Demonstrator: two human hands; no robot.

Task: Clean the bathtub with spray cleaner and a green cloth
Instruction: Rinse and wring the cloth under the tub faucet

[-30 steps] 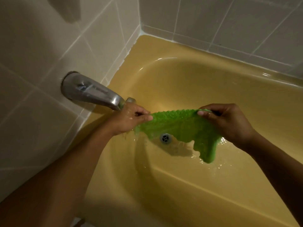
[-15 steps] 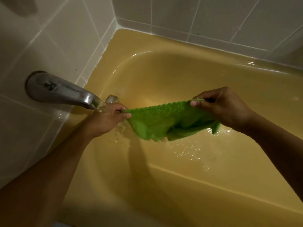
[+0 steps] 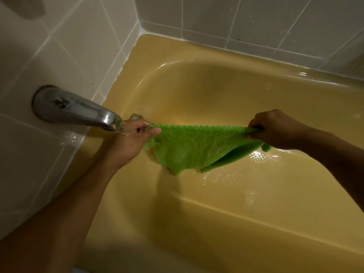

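Step in hand, judged: wetting or rinsing the green cloth (image 3: 197, 148) under running water, ahead of wiping. Stretched out above the wet floor of the bathtub (image 3: 226, 223), near frame centre, apparently clear of the tub surface; lower edge sagging toward 6 o'clock. Left grip (image 3: 128, 142) at the cloth's 9 o'clock corner: thumb and curled fingers pinching the fabric, placed directly under the outlet of the spout (image 3: 76, 108), with water running over the knuckles. Right grip (image 3: 275, 129) at the cloth's 3 o'clock corner: fingers curled tight round a bunched corner, nothing else held. Spout mounted on the tiled wall (image 3: 69, 48) at 9 o'clock of the frame. Task progress, judged: early or mid-way, with no wiping contact on the tub at this moment. Next move, judged: shift the cloth toward 9 o'clock to bring its middle under the stream, or gather and wring over the tub; either way, keep both corners pinched firmly, wet fabric likely heavy and slippery. Count: one cloth, one bathtub, one spout, two grips, both engaged. Spray cleaner: none in view. Drain: not visible, possibly hidden behind the cloth. Small rounded fitting (image 3: 136, 116) just beyond the left grip, at its 12 o'clock: too unclear to identify
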